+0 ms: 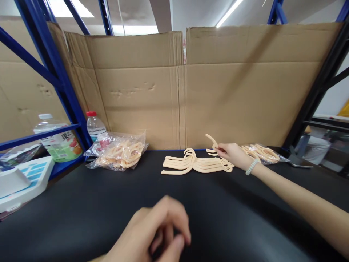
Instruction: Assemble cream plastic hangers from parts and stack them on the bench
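My right hand (pixel 231 153), with a pale beaded bracelet at the wrist, pinches a curved cream plastic hanger arm (pixel 211 139) between thumb and fingers. It is raised above the black table, at the right end of a row of cream hangers (pixel 177 165). Those hangers lie overlapped with their hooks toward the back. A few more cream pieces (pixel 211 151) lie behind them, partly covered by my hand. My left hand (pixel 160 233) hovers low in front, slightly blurred, its fingers curled in toward the thumb. Nothing shows in its grip.
Clear bags of cream plastic parts lie left (pixel 122 153) and right (pixel 263 153) on the black table (pixel 109 203). Bottles (pixel 61 138) and a white-and-blue plastic item (pixel 29 178) stand at left. Cardboard (pixel 136 94) walls the back; blue posts (pixel 67 98) frame the left.
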